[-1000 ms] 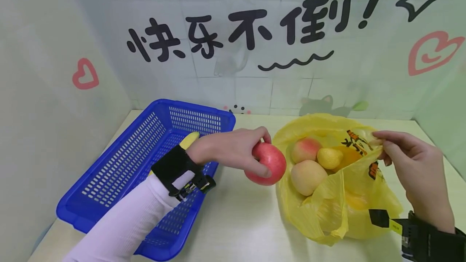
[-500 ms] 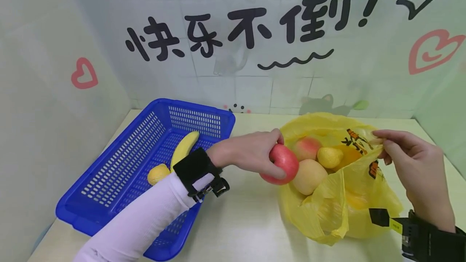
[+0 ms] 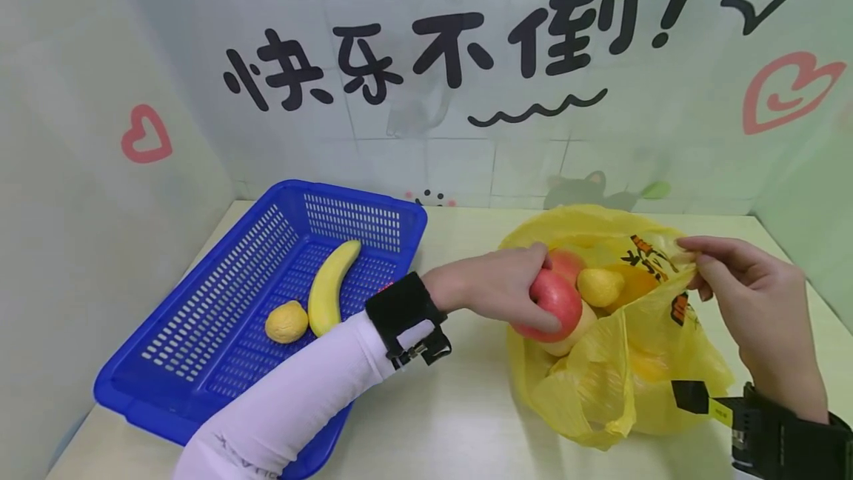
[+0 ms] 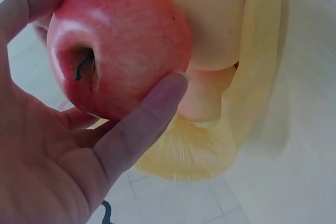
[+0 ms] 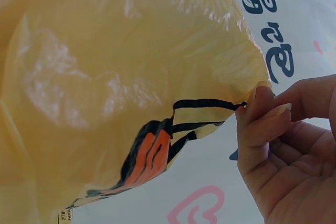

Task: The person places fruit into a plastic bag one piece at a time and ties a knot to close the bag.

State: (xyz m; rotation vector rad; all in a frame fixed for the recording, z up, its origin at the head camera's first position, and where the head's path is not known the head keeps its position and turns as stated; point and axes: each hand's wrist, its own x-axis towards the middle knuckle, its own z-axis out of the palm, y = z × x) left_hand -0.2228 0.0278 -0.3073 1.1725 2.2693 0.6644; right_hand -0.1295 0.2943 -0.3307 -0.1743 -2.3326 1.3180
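My left hand grips a red apple over the left part of the open yellow plastic bag. In the left wrist view the apple fills the space between thumb and fingers, its green stem showing. Inside the bag lie a yellow lemon, a pinkish peach and a pale round fruit partly hidden by the apple. My right hand pinches the bag's right rim between thumb and fingers, holding it up. The right wrist view shows the bag's stretched film leading to that pinch.
To the left stands a blue plastic basket with perforated walls. A banana and another lemon lie in it; the left forearm crosses over its right side. A printed backdrop closes off the rear of the pale table.
My left hand has carried the apple rightward, from the gap beside the bag to over the fruit in it. The basket's lemon and banana have come into view. My right hand keeps its pinch.
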